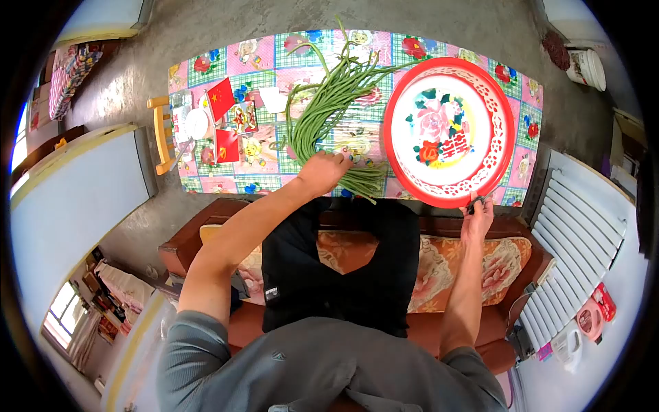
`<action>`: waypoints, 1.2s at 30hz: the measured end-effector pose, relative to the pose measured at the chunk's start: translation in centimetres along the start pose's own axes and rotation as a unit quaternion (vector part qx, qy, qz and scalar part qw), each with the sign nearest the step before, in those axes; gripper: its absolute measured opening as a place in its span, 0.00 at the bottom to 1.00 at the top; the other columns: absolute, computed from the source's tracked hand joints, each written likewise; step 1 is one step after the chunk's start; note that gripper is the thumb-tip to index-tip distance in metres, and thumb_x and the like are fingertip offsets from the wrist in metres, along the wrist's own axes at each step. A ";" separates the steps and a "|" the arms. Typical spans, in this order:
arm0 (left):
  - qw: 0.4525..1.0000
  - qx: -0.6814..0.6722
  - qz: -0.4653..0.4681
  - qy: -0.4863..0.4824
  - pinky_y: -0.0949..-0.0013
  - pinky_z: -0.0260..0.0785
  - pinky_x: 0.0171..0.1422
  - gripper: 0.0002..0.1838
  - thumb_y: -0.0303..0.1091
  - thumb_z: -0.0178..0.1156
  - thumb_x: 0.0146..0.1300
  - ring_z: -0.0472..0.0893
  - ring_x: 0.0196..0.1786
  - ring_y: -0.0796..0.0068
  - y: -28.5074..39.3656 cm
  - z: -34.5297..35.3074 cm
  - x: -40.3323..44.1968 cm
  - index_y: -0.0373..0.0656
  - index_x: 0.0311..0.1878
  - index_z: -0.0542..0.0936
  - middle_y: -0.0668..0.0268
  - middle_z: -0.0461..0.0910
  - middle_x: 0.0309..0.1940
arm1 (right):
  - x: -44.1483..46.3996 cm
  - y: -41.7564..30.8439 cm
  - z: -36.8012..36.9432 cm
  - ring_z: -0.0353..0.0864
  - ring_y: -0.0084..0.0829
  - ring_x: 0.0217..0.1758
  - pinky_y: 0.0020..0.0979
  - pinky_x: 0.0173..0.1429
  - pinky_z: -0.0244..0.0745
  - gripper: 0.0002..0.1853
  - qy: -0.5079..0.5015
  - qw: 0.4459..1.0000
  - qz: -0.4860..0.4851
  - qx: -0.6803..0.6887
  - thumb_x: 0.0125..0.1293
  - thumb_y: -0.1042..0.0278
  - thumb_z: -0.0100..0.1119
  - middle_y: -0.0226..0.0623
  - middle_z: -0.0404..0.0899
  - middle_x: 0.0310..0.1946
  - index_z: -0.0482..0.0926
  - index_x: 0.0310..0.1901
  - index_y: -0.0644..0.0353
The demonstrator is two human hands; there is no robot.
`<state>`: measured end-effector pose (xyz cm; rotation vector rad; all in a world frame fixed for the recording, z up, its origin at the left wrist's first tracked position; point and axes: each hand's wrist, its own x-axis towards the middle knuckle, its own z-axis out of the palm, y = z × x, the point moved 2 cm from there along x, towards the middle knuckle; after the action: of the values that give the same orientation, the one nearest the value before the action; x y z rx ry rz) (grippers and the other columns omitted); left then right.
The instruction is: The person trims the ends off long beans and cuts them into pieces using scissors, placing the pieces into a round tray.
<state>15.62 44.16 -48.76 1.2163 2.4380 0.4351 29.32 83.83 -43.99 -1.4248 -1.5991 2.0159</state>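
Observation:
A pile of long green beans [326,110] lies lengthwise on the table, its thin tips reaching toward the far edge. My left hand [324,172] rests over the near part of the pile, fingers curled in on the beans; the back of the hand hides exactly how many it grips. At the near rim of a large red-and-white enamel basin [449,199], my right hand [478,218] is closed around small dark scissors [475,203], partly hidden by the fingers. Inside, the basin shows a printed floral pattern and no beans.
A patterned tablecloth [264,161] covers the table. On its left stand small red flags [220,99], a white round container [198,123] and a white paper piece [273,100]. A wooden chair [162,134] touches the left end. A brown sofa [233,336] is beneath me; a radiator [580,240] is at right.

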 end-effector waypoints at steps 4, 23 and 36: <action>0.998 -0.026 -0.012 -0.061 0.55 0.74 0.45 0.21 0.27 0.68 0.49 0.82 0.43 0.56 -0.3 -0.1 0.0 0.40 0.48 0.76 0.59 0.78 0.41 | 1.2 -1.3 0.4 0.83 0.19 0.35 0.26 0.34 0.83 0.09 -0.046 0.999 -0.006 -0.019 0.69 0.70 0.68 0.27 0.82 0.38 0.76 0.45 0.56; 0.996 0.003 0.053 0.069 0.58 0.70 0.55 0.36 0.36 0.75 0.43 0.77 0.52 0.57 0.3 -1.1 -0.1 0.41 0.60 0.75 0.60 0.77 0.49 | 2.9 0.2 -1.1 0.81 0.17 0.37 0.22 0.36 0.71 0.14 -0.046 0.996 -0.076 -0.008 0.69 0.65 0.68 0.25 0.84 0.40 0.76 0.52 0.55; 0.978 0.067 0.083 0.180 0.53 0.68 0.67 0.32 0.44 0.75 0.53 0.75 0.62 0.52 3.8 0.7 -2.0 0.46 0.61 0.77 0.59 0.77 0.62 | -0.5 6.6 -3.9 0.86 0.28 0.40 0.27 0.38 0.82 0.16 -0.053 0.973 -0.183 0.128 0.75 0.61 0.62 0.42 0.83 0.49 0.74 0.54 0.64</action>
<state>19.70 44.85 -47.34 1.5202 2.7138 0.5906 35.10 83.35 -49.04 -0.8707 -1.4458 2.0102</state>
